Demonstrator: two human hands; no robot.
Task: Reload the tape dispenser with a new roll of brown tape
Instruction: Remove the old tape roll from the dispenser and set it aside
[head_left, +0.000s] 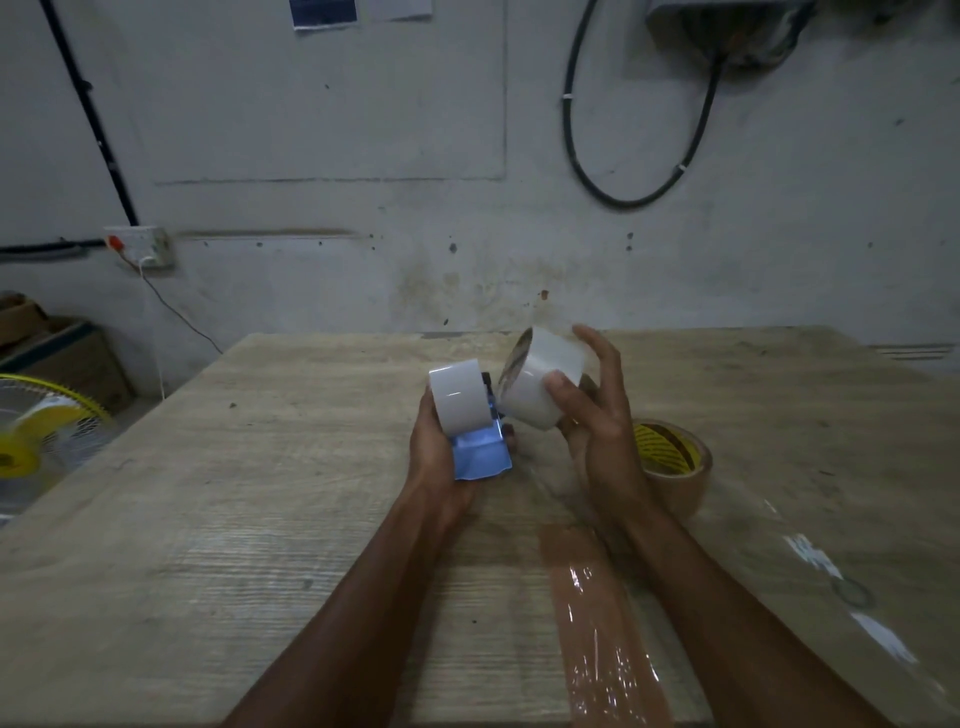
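Observation:
My left hand (431, 457) grips a tape dispenser (480, 457) with a blue body, held above the middle of the wooden table (260, 493). A pale whitish roll (460, 395) sits on top of the dispenser. My right hand (602, 431) holds a second pale roll (540, 379), tilted, right beside the dispenser's right side and touching or nearly touching it. A brown tape roll (675, 462) with a yellow printed core lies flat on the table just right of my right hand, partly hidden by my wrist.
A long strip of brown tape (597, 613) is stuck along the table near its front edge. Shiny clear film (831, 571) lies at the right. A yellow fan (36, 436) and cardboard boxes (62, 353) stand left of the table. The wall is close behind.

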